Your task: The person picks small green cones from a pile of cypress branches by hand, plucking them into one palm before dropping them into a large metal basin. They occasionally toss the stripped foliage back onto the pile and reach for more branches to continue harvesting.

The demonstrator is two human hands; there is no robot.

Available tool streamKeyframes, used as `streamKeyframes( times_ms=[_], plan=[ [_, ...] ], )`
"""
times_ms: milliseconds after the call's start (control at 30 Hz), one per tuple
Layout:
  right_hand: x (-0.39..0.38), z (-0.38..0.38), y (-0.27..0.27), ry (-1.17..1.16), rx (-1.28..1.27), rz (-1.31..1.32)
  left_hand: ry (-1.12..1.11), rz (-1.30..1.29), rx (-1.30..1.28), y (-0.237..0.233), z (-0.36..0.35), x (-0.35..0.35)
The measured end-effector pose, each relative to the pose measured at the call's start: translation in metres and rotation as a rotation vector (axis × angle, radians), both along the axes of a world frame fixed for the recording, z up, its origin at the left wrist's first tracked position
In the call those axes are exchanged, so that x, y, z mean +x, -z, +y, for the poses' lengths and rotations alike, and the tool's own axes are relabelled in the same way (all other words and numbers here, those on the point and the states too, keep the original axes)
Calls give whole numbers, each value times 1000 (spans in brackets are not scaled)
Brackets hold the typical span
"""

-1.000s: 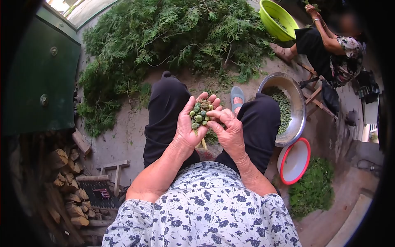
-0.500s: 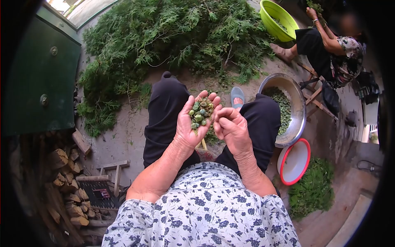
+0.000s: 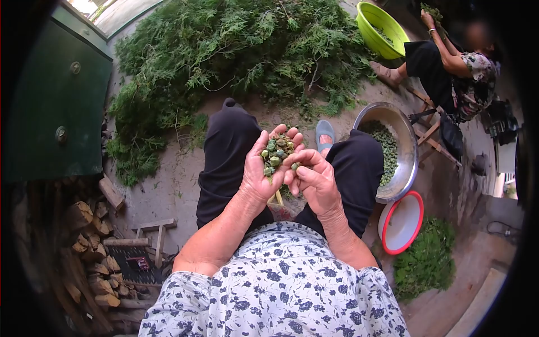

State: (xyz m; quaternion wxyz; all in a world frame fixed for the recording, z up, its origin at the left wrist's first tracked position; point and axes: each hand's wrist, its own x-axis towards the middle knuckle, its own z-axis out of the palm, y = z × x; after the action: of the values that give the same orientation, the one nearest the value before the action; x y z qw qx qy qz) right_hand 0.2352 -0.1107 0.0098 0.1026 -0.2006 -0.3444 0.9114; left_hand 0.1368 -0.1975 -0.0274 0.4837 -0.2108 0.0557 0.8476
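Observation:
My left hand is cupped palm up and holds a small heap of green conifer cones mixed with brownish bits. Close against its fingers, my right hand pinches one green cone between thumb and forefinger. By my right knee, a metal basin holds many more of these cones. A large pile of leafy conifer branches lies on the ground ahead of my knees.
A red-rimmed white basin leans beside the metal one, near a smaller heap of greenery. At the upper right, a seated person handles a sprig by a lime-green tub. Chopped firewood and a green cabinet are left.
My right hand has moved slightly left and closer to the left palm. A green cone now shows between its fingertips. The left hand has barely shifted.

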Motion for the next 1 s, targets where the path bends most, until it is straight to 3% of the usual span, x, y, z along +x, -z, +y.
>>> streamKeyframes(
  times_ms=[67, 133, 167, 267, 400, 467, 533, 600, 633, 667, 733, 867, 900, 967, 1000],
  plan=[
    [1, 3, 8, -61, 36, -32, 2, -14, 0, -1, 1, 1],
    [-4, -2, 10, -31, 836, -132, 11, -6, 12, 2, 1, 2],
    [-8, -4, 8, 43, 1131, -44, 18, 3, 23, 4, 0, 1],
    [-10, -8, 12, -9, 1259, -10, 42, 21, 26, 9, 1, 2],
    [-8, -4, 14, 26, 1137, 35, 39, -10, 28, 7, 0, 1],
    [-2, 1, 1, -59, 440, -116, 34, -5, 39, 5, -1, 0],
    [-3, 5, 3, -47, 295, -44, 34, -2, 51, 4, 0, -1],
    [-1, 8, 6, -113, 150, -131, 25, -33, -4, 4, 2, -1],
    [-1, 7, 4, -196, 404, -235, 25, -35, -5, 4, 2, 0],
    [-3, 4, 5, -196, 403, -236, 27, 6, -11, 4, 3, 0],
    [-8, -6, 7, -102, 1194, -45, 29, 46, -18, 5, 3, 0],
    [-9, -11, 11, -74, 1309, 30, 24, 69, -74, 5, 4, 0],
    [-8, -10, 8, -75, 1309, 32, 18, 60, -45, 5, 4, 0],
    [-1, -4, -3, -229, 508, -222, 8, 50, -17, 4, 4, -1],
    [-1, 0, 10, -153, 65, -30, -1, 34, 18, 1, 3, -1]
  ],
)
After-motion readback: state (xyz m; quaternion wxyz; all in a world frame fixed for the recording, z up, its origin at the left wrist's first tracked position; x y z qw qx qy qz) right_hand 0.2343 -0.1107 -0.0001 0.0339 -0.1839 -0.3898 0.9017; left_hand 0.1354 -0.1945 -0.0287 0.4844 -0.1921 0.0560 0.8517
